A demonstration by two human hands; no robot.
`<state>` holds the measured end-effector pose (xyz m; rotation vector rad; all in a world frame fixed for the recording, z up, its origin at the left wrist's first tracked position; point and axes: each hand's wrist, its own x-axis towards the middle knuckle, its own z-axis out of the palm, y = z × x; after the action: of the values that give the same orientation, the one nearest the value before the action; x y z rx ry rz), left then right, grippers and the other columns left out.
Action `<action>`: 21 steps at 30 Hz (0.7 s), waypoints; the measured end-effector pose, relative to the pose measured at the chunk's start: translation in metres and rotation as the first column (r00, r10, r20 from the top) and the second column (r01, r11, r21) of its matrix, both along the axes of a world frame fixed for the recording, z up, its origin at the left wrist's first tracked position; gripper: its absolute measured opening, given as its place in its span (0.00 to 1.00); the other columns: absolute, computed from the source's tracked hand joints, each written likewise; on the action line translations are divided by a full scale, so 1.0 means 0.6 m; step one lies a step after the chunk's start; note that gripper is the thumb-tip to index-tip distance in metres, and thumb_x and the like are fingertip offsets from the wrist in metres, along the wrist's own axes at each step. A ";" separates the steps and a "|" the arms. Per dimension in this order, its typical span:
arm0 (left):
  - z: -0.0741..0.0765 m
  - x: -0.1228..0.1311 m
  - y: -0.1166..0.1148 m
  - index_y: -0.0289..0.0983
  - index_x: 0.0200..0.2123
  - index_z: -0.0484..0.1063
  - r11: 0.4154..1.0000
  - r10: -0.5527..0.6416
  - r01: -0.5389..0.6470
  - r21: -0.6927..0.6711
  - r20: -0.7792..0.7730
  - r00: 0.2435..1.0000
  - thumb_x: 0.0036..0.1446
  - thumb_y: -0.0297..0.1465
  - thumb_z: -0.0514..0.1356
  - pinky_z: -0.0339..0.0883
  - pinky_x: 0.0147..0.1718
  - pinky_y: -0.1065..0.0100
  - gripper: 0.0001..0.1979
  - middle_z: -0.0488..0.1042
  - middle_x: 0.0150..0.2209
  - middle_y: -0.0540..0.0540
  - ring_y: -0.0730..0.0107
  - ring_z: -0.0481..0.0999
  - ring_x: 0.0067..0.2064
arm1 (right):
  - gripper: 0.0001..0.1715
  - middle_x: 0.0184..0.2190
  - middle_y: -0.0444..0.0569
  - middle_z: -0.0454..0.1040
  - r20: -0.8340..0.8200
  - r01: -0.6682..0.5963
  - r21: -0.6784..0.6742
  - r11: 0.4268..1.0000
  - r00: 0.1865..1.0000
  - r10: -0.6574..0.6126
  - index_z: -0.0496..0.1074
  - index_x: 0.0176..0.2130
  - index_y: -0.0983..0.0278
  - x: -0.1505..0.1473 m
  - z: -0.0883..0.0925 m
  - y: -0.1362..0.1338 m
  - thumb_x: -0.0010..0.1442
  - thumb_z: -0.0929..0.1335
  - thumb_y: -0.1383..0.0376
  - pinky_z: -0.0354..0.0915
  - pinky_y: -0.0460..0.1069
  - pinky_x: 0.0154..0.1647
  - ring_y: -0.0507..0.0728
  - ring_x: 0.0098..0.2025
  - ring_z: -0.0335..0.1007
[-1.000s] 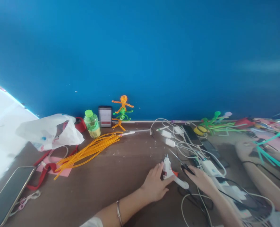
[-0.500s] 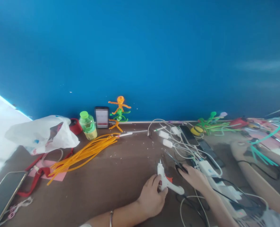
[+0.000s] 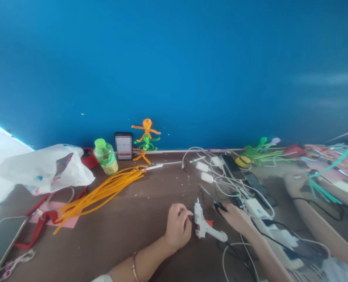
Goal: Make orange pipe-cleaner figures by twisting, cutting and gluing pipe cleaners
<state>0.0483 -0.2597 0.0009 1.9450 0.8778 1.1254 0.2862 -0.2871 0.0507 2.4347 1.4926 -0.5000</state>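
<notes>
My left hand is just left of a white hot glue gun, apart from it and holding nothing. Its fingers are loosely curled, with a gap between thumb and forefinger. The glue gun lies on the brown table, metal nozzle toward the wall and red trigger on its right side. Right of it, my right hand rests low on the table with its fingers on the black handles of a pair of scissors. The scissor blades point away to the left; the fingertips are partly hidden.
Orange pipe cleaners, a bottle and a plastic bag lie to the left. Pipe-cleaner figures stand by the wall. White cables and a power strip sit right, beside another person's hand with teal pipe cleaners.
My left hand has let go of the glue gun and moved to its left. My right hand stays at the scissors. The whole view has shifted slightly.
</notes>
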 end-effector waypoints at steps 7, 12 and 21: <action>0.000 0.003 0.001 0.37 0.34 0.68 0.999 -0.015 0.015 0.031 0.011 1.000 0.49 0.19 0.48 0.58 0.35 0.64 0.13 0.64 0.34 0.44 0.67 0.63 0.37 | 0.22 0.37 0.58 0.75 0.104 -0.016 0.009 1.000 0.994 0.015 0.70 0.37 0.64 -0.010 0.007 0.001 0.58 0.55 0.55 0.59 0.52 0.35 0.66 0.41 0.71; -0.003 0.005 0.005 0.37 0.33 0.67 0.999 0.013 -0.014 0.045 0.030 0.999 0.49 0.18 0.48 0.58 0.35 0.65 0.13 0.65 0.33 0.45 0.68 0.63 0.36 | 0.20 0.35 0.58 0.75 0.116 -0.072 0.018 0.997 0.991 0.070 0.69 0.35 0.66 -0.016 -0.007 -0.006 0.59 0.55 0.58 0.59 0.51 0.35 0.64 0.40 0.72; -0.004 0.012 0.008 0.37 0.32 0.68 0.998 0.018 -0.019 0.053 0.024 1.000 0.49 0.18 0.49 0.57 0.36 0.65 0.12 0.65 0.31 0.46 0.68 0.64 0.36 | 0.17 0.32 0.59 0.75 0.218 -0.165 0.023 0.986 0.963 0.156 0.66 0.39 0.69 0.003 -0.031 -0.016 0.61 0.56 0.60 0.58 0.51 0.34 0.63 0.37 0.73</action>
<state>0.0552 -0.2552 -0.0014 1.9661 0.8629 1.1911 0.2882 -0.2966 0.0318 2.2855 1.6014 -0.1680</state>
